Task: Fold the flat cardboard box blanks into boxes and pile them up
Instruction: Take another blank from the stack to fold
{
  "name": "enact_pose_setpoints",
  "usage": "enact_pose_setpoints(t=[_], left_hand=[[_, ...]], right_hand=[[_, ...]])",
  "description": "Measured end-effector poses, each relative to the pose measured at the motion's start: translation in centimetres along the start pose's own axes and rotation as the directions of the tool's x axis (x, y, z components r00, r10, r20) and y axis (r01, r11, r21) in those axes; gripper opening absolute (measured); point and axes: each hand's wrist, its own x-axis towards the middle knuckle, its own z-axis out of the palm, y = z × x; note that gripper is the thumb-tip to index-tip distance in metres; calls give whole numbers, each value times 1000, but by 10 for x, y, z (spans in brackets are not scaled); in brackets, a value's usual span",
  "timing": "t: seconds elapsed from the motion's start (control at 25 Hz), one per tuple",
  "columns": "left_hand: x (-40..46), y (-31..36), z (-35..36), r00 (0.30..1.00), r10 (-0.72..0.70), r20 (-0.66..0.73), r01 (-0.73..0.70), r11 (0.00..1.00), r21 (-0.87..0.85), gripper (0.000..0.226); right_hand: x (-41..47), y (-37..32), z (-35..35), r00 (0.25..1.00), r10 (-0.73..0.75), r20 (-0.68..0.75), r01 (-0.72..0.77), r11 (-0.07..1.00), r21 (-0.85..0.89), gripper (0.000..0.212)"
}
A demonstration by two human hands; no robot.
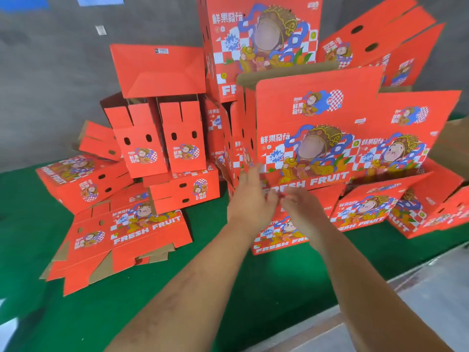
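Two hands out front: my left hand (250, 196) and my right hand (302, 209) reach side by side toward the lower edge of the upright box (312, 138), both blurred.
Left grip: fingers straight and spread, tips at the bottom left corner of that box's printed face; I cannot tell whether they touch it.
Right grip: fingers loosely extended just under the "FRESH FRUIT" line, curled round nothing that I can make out.
Upright box: red-orange carton standing on the pile, top flaps up, brown cardboard showing inside its rim.
Writing on it: "FRESH FRUIT" in white capitals, "666" in a blue burst, Chinese characters in white beside a cartoon figure on red-and-white checks.
Tall box behind: another carton (261, 34) rises above it with the same print, only "FR" of the bottom line showing.
Standing pair, left of centre: two narrow boxes (162, 138) on end, each with two oval holes and a small logo, one flap-side carton (157, 69) lying across their tops with a white label too small to read.
Flat blanks: one unfolded blank (121, 240) lies at front left on the green mat (177, 288), "FRESH FRUIT" readable, brown tabs poking out along its lower edge.
Folded boxes lying low: one at far left (81, 181), one in the middle (182, 189), several more tumbled at right (365, 212); the heap overlaps too much for a full count.
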Motion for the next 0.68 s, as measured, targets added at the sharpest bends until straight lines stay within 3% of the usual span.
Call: enact_pose_setpoints(t=[0.08,0.28,0.52,0.68], left_hand=[[-13,-2,13,987,-59,-148,21,969,-246,45],[-31,-16,22,953,-238,-185,113,852,-512,14],[-45,-45,12,891,-443,-95,257,667,-700,17],[-56,-82,-5,842,-531,-98,302,613,-730,21]], right_hand=[[-5,9,11,996,-88,29,88,996,-14,18],[-11,17,36,997,-80,15,78,991,104,27],[-22,24,87,977,-118,178,97,988,120,32],[-22,24,127,964,-92,248,76,994,74,30]])
